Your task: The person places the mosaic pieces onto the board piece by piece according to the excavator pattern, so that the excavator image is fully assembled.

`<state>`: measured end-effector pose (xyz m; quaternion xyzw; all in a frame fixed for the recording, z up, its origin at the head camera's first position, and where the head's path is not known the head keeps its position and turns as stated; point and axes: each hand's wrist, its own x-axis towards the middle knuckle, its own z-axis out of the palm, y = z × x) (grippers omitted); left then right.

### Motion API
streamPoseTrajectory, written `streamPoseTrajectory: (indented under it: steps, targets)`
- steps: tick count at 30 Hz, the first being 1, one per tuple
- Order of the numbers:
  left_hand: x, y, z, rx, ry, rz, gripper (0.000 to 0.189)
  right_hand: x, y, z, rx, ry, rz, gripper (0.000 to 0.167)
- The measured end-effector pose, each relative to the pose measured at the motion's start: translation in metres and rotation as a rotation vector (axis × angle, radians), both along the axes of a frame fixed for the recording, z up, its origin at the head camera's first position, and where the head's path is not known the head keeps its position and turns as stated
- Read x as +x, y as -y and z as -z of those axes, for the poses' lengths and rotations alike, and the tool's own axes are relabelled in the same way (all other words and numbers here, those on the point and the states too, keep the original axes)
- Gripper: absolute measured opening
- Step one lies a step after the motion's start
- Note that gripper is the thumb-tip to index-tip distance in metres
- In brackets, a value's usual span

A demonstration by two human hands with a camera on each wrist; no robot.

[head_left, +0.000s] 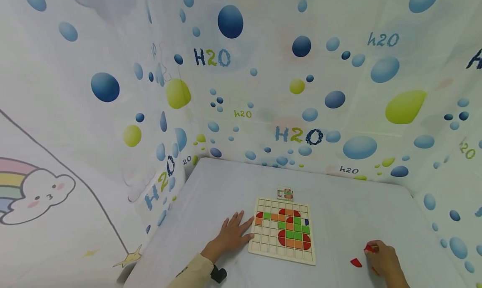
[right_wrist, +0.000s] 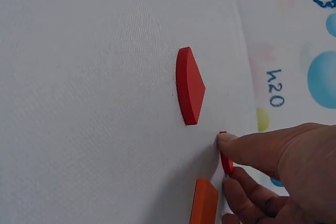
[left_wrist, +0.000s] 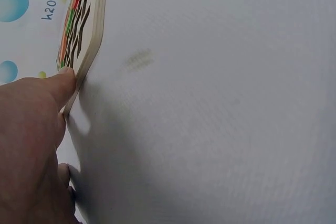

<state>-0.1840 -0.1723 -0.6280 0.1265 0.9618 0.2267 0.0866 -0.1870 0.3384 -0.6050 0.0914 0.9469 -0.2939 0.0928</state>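
A wooden grid board (head_left: pixel 265 242) lies on the table, partly filled with red, orange, green and blue pieces. At its left edge, my left hand (head_left: pixel 232 233) lies with fingers spread, the thumb touching the board's rim (left_wrist: pixel 96 35). Off to the right, my right hand (head_left: pixel 385 261) pinches a red quarter-round piece (right_wrist: pixel 226 162) between thumb and fingers, low over the table. Beside that hand a second red quarter-round piece (right_wrist: pixel 192 87) lies flat. An orange piece (right_wrist: pixel 203 203) sits just under the fingers, partly cut off by the right wrist view's lower edge.
A small pattern card (head_left: pixel 285 193) with a coloured design lies behind the board. Near the left wrist is a black object (head_left: pixel 218 274). Patterned cloth walls (head_left: pixel 263 133) rise at the back and both sides of the white table (head_left: pixel 222 183).
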Motion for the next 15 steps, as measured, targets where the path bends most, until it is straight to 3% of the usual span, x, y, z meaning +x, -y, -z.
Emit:
streamPoseTrajectory:
  steps: [3,10,15]
  targets:
    - [0.000,0.000,0.000,0.003,0.005,-0.003,0.066,-0.005,0.001,0.005,-0.010,-0.015,-0.039,0.036]
    - [0.001,0.002,-0.007,-0.031,0.006,0.001,0.067,-0.011,0.002,0.012,-0.035,-0.024,-0.031,0.038]
    - [-0.001,0.002,-0.004,-0.025,0.002,0.005,0.067,-0.004,0.009,0.003,-0.010,-0.023,-0.016,0.046]
